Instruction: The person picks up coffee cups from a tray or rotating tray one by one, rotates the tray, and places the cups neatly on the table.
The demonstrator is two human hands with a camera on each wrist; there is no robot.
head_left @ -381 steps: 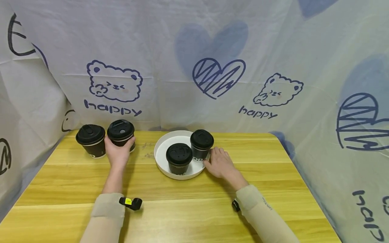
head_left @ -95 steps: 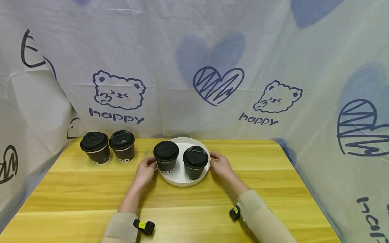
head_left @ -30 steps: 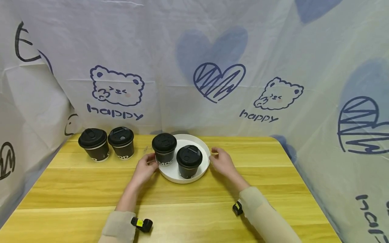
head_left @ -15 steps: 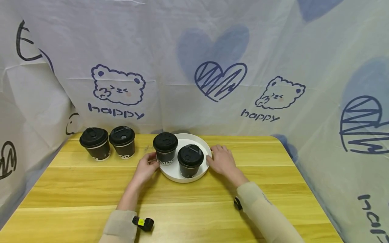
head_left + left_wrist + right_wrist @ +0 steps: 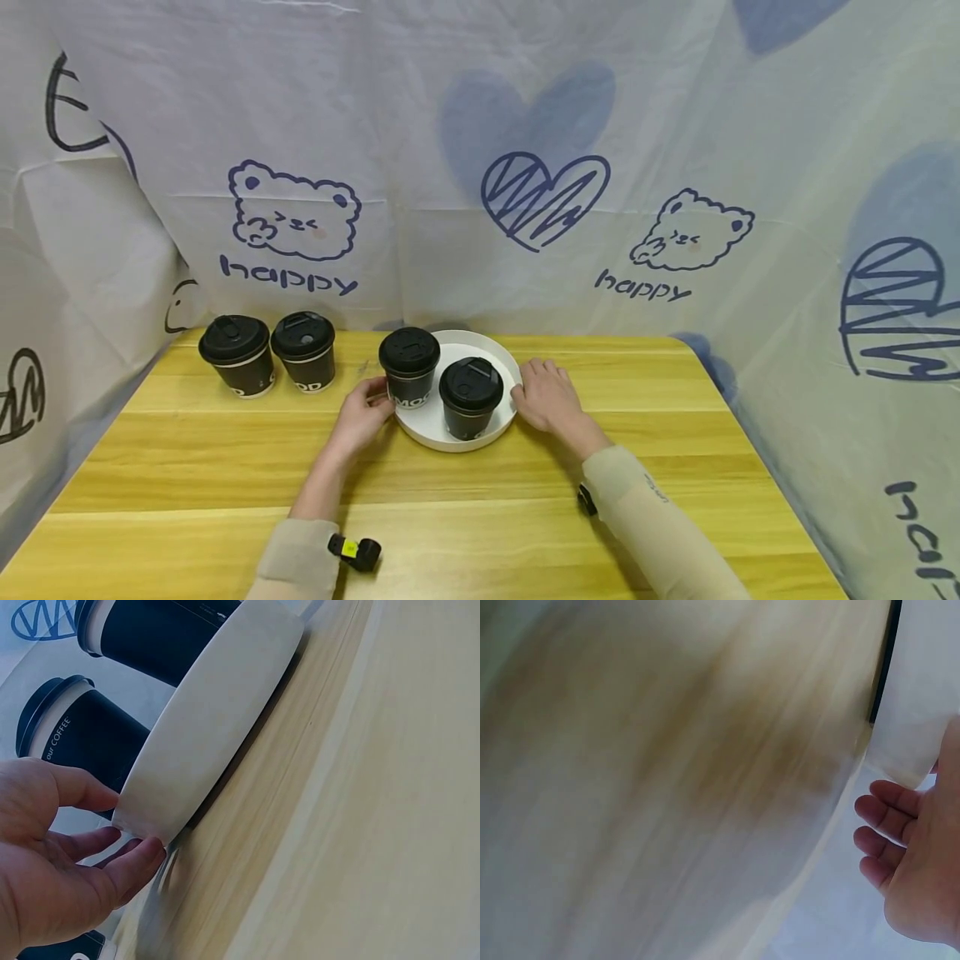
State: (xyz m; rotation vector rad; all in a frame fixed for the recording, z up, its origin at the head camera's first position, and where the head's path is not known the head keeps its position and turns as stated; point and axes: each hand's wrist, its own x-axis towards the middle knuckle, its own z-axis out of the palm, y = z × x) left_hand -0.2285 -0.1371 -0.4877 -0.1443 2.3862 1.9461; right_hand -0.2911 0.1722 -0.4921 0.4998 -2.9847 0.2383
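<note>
A round white tray (image 5: 427, 434) with a raised rim sits on the wooden table. Two lidded black paper coffee cups stand upright in it: one at the left (image 5: 409, 367), the other nearer the front (image 5: 470, 398). My left hand (image 5: 361, 419) pinches the tray's left rim, its thumb on the upper edge and fingertips against the outer wall, as the left wrist view shows. At the right rim, my right hand (image 5: 551, 402) holds the tray with its thumb at the edge. Its other fingers (image 5: 885, 819) curl down beside the wall; the thumb's contact is hidden in the right wrist view.
Two more lidded black coffee cups, one at the outer left (image 5: 237, 357) and one beside it (image 5: 303, 352), stand at the table's back left. A printed cloth (image 5: 420, 167) hangs behind and at both sides. The wooden table (image 5: 450, 517) extends toward the front.
Within the last seconds the tray has turned clockwise with its cups. My right hand, slightly off the rim one second ago, has come back onto it. The left hand came from the back-left cups earlier.
</note>
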